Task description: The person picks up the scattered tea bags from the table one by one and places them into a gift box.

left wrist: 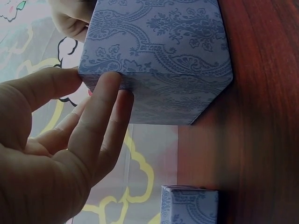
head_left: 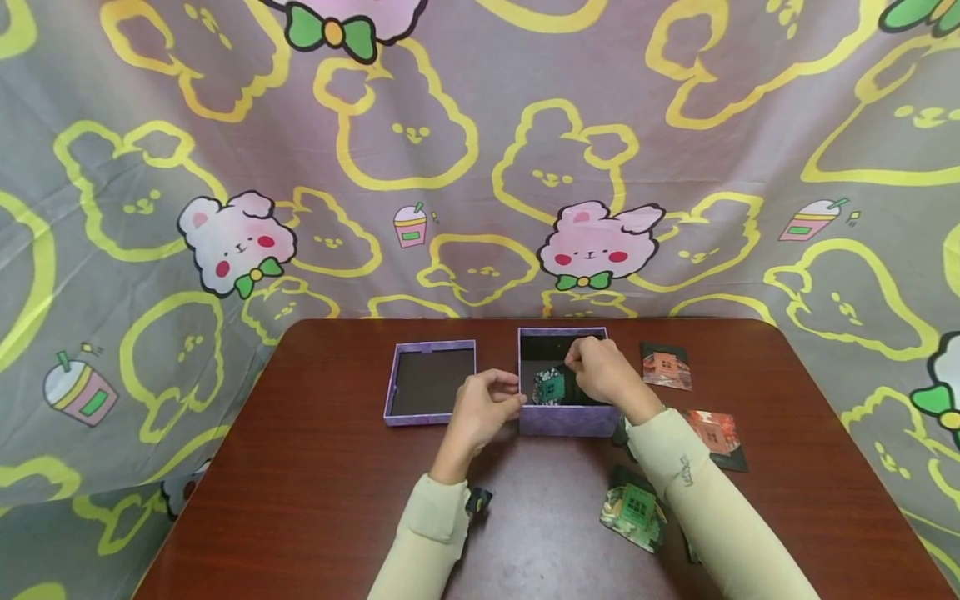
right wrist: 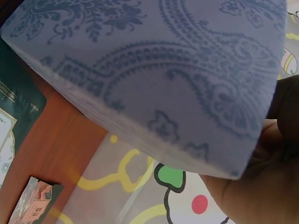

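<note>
My left hand [head_left: 483, 408] is at the front left corner of a purple patterned box [head_left: 568, 422]. Its fairly straight fingers touch the side wall, with the thumb at the rim, as the left wrist view [left wrist: 60, 140] shows. Over the box's opening, my right hand [head_left: 603, 367] reaches in at the right with its fingers curled. Inside, a small dark packet with a green label [head_left: 550, 388] leans just left of those fingers. I cannot tell whether the right fingers pinch anything. The right wrist view shows the box wall [right wrist: 154, 70] covering most of that hand.
The box's lid [head_left: 431, 416] lies left of the box, its dark inside facing up. Two packets with orange-red labels [head_left: 666, 367] lie to the right. Nearer me is a green packet [head_left: 633, 510]; another dark piece [head_left: 477, 502] lies beside my left sleeve. A patterned curtain hangs behind the table.
</note>
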Motion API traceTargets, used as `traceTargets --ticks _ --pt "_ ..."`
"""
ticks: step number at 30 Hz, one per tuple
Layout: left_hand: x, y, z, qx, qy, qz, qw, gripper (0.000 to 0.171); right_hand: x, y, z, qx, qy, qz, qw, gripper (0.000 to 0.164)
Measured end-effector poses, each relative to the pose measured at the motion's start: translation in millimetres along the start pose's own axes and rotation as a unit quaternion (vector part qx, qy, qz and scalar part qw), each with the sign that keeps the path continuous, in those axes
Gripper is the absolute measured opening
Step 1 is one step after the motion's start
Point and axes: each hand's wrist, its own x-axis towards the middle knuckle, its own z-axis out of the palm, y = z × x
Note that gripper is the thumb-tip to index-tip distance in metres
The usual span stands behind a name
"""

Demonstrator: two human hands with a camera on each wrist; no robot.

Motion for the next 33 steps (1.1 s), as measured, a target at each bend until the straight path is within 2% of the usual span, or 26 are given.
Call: traceTargets --ticks 7,11,15,20,27,33 --pt "-0.3 -0.3 1.0 0.002 0.0 -0.004 1.0 0.022 -4.0 1.5 -3.6 0.004 0.014 0.0 1.0 0.015" --pt "0.3 -1.7 1.7 0.006 0.0 -0.006 1.0 0.022 -9.1 3.9 -9.2 0.021 0.054 -0.006 0.998 0.012" --pt "1.0 -2.7 1.5 0.002 -0.001 0.0 1.0 0.022 -17.5 8.0 -20.9 0.062 0.093 0.006 0.994 0.01" --pt "1.1 -1.5 0.0 0.001 0.001 0.005 1.0 0.023 -24.0 13.7 -32.7 0.095 0.116 0.018 0.989 0.013" --pt "0.9 -0.9 0.7 0.001 -0.001 0.002 1.0 0.024 -26.7 24.6 -40.0 0.104 0.133 0.026 0.985 0.016" --pt "1.0 -0.1 1.0 0.0 -0.001 0.0 1.0 0.023 -32.4 34.0 -50.0 0.148 0.115 0.043 0.981 0.023"
